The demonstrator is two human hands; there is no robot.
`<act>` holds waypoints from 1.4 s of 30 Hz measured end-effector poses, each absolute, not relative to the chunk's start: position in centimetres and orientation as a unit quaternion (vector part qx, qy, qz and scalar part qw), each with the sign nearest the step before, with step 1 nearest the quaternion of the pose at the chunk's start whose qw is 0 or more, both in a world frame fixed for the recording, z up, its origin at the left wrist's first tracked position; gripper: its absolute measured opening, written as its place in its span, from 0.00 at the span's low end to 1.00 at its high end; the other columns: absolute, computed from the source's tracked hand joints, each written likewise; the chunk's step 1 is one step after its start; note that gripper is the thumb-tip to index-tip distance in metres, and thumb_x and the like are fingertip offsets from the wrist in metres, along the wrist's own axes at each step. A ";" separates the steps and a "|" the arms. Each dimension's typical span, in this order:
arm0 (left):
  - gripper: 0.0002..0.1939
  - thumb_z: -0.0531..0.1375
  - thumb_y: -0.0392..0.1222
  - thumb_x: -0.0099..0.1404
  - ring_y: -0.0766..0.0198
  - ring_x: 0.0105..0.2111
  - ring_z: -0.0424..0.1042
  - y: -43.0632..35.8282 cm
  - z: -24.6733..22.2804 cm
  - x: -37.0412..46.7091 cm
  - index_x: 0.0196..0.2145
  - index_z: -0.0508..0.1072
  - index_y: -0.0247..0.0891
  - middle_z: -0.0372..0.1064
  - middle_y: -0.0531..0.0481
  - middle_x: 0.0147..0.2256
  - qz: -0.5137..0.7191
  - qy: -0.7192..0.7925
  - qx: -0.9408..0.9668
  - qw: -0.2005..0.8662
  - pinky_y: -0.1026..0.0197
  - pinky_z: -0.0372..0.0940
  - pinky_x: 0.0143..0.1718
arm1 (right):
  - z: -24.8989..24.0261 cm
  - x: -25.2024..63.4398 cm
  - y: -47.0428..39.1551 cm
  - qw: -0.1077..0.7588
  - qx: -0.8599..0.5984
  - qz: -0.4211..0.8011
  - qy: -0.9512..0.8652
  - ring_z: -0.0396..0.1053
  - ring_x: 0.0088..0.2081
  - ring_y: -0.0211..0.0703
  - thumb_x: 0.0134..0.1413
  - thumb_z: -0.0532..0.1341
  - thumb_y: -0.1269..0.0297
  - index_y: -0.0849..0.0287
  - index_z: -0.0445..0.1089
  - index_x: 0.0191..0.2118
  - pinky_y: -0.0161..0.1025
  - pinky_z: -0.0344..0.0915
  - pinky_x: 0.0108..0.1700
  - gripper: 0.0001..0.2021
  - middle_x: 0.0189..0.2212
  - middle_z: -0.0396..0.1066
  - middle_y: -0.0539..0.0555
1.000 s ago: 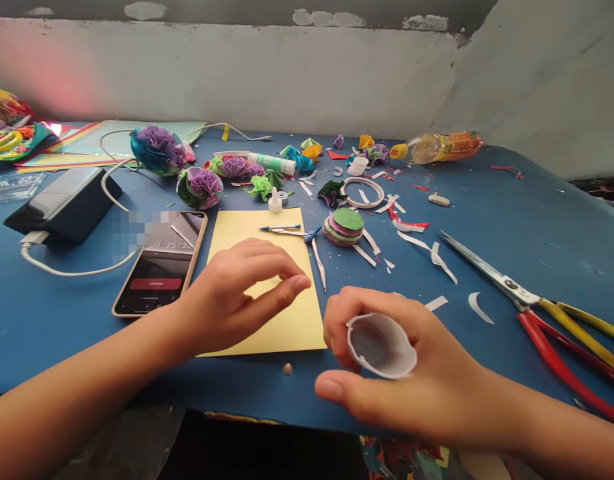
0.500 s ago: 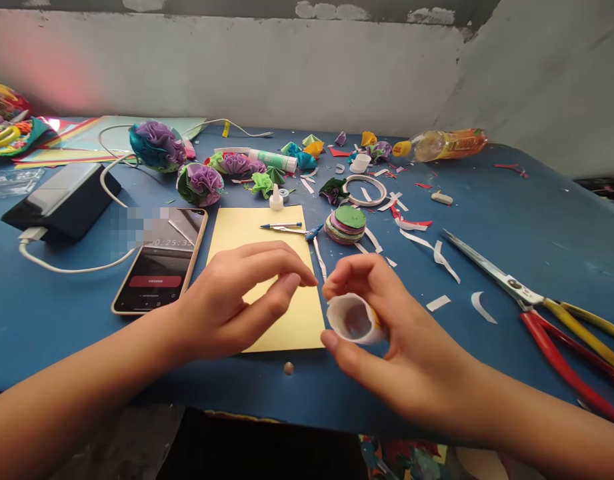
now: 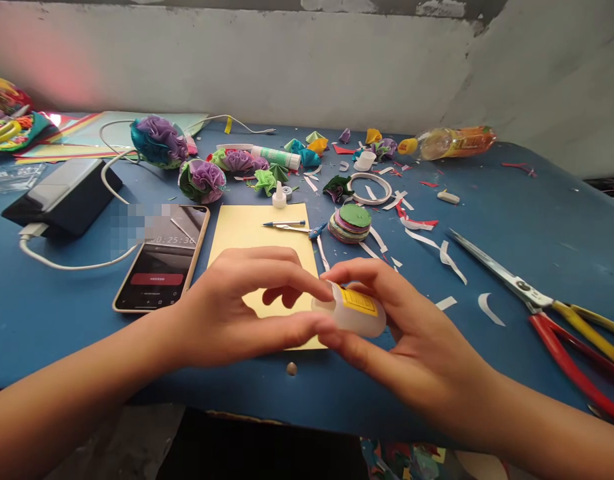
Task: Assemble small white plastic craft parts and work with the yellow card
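While the right hand [image 3: 411, 327] is grasping the white container [image 3: 354, 324] at lower centre, the left hand [image 3: 237, 303] is touching its open rim, fingers' grip unclear; beyond, yellow paper [image 3: 237, 230] is lying uncut; seemingly finished paper flowers [image 3: 159, 141] are occupying upper left.

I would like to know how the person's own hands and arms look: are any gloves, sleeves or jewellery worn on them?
The left hand and right hand are both bare, with no gloves. No rings, watch or bracelet can be seen. The forearms show no sleeves up to the picture's edges; whatever is worn higher up is out of view.
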State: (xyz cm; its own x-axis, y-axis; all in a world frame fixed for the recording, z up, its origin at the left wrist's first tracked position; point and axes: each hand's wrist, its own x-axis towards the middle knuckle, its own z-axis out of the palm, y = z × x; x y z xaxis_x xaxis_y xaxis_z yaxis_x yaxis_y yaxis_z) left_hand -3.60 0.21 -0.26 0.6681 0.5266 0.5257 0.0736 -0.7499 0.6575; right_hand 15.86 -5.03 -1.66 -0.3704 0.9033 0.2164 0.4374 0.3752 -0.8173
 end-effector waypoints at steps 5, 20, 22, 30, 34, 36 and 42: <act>0.02 0.63 0.32 0.58 0.73 0.20 0.60 0.0 -0.3 -3.6 0.29 0.75 0.29 0.65 0.51 0.21 0.350 0.161 0.858 0.340 0.70 0.58 0.20 | -2.2 15.8 -4.8 0.397 -0.418 0.271 -0.771 0.65 0.38 0.34 0.54 0.61 0.66 0.51 0.59 0.45 0.29 0.64 0.41 0.13 0.39 0.64 0.47; 0.02 0.63 0.33 0.57 0.72 0.21 0.59 0.0 -0.1 -3.6 0.30 0.74 0.32 0.61 0.55 0.21 0.358 0.223 0.821 0.386 0.68 0.58 0.22 | -1.9 15.8 -4.6 0.444 -0.399 0.303 -0.743 0.64 0.44 0.38 0.55 0.59 0.70 0.50 0.61 0.49 0.36 0.64 0.48 0.17 0.43 0.62 0.50; 0.04 0.63 0.34 0.57 0.72 0.22 0.59 0.0 -0.2 -3.7 0.33 0.74 0.33 0.61 0.56 0.21 0.363 0.237 0.808 0.399 0.67 0.59 0.24 | -2.0 15.9 -4.5 0.458 -0.411 0.311 -0.724 0.65 0.44 0.38 0.55 0.60 0.70 0.49 0.61 0.49 0.36 0.64 0.47 0.16 0.44 0.62 0.50; 0.11 0.62 0.36 0.60 0.73 0.24 0.62 -0.2 0.1 -3.8 0.42 0.73 0.37 0.61 0.57 0.23 0.359 0.284 0.751 0.476 0.70 0.61 0.26 | -2.1 15.9 -4.4 0.482 -0.432 0.341 -0.681 0.66 0.44 0.36 0.56 0.60 0.68 0.46 0.62 0.49 0.33 0.65 0.45 0.16 0.44 0.65 0.48; 0.11 0.62 0.36 0.61 0.74 0.24 0.62 -0.1 0.2 -3.9 0.42 0.74 0.38 0.62 0.57 0.22 0.352 0.294 0.734 0.501 0.72 0.61 0.26 | -2.2 16.0 -4.6 0.477 -0.443 0.348 -0.675 0.67 0.43 0.38 0.56 0.60 0.66 0.45 0.62 0.49 0.36 0.64 0.47 0.16 0.43 0.65 0.48; 0.11 0.61 0.36 0.61 0.73 0.23 0.62 -0.1 0.3 -3.9 0.42 0.74 0.37 0.62 0.57 0.22 0.354 0.292 0.734 0.501 0.71 0.61 0.26 | -2.2 16.0 -4.6 0.471 -0.447 0.353 -0.673 0.66 0.44 0.40 0.56 0.60 0.66 0.44 0.62 0.49 0.38 0.63 0.48 0.16 0.44 0.65 0.48; 0.10 0.61 0.36 0.61 0.73 0.22 0.61 -0.2 0.5 -4.0 0.42 0.74 0.38 0.61 0.56 0.22 0.365 0.278 0.731 0.505 0.71 0.59 0.22 | -2.5 16.0 -4.1 0.479 -0.460 0.339 -0.667 0.63 0.49 0.45 0.55 0.61 0.66 0.46 0.61 0.49 0.48 0.58 0.55 0.17 0.46 0.65 0.51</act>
State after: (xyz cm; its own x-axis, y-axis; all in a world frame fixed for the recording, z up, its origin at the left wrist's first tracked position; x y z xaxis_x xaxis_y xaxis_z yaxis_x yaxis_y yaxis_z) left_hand -3.99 -0.24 0.50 0.5788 0.7753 0.2529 0.0383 -0.3357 0.9412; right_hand 15.97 -4.14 -2.47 -0.1192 0.9374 0.3272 0.2889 0.3480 -0.8919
